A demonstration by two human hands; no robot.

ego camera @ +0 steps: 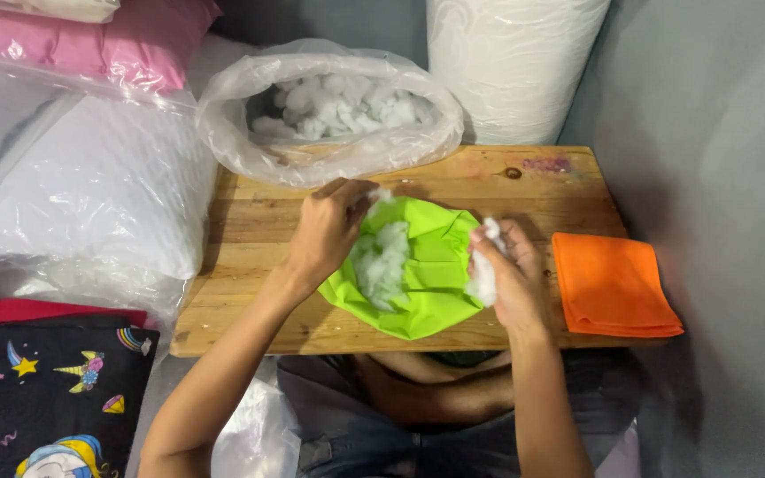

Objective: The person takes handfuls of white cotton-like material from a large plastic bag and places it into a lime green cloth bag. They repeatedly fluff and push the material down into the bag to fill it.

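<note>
A lime green fabric cover [431,283] lies open on a wooden table [250,230], with white fibre stuffing [381,258] showing inside its mouth. My left hand [328,232] grips the cover's left edge near the opening, with a tuft of stuffing at its fingertips. My right hand [511,270] holds the cover's right edge together with a clump of white stuffing [484,274].
A clear plastic bag of white stuffing [329,111] sits at the table's back. Folded orange fabric [611,283] lies at the right. Bagged white pillows [90,195], a pink cushion [108,40] and a dark printed cushion [46,398] crowd the left. A large white roll [511,62] stands behind.
</note>
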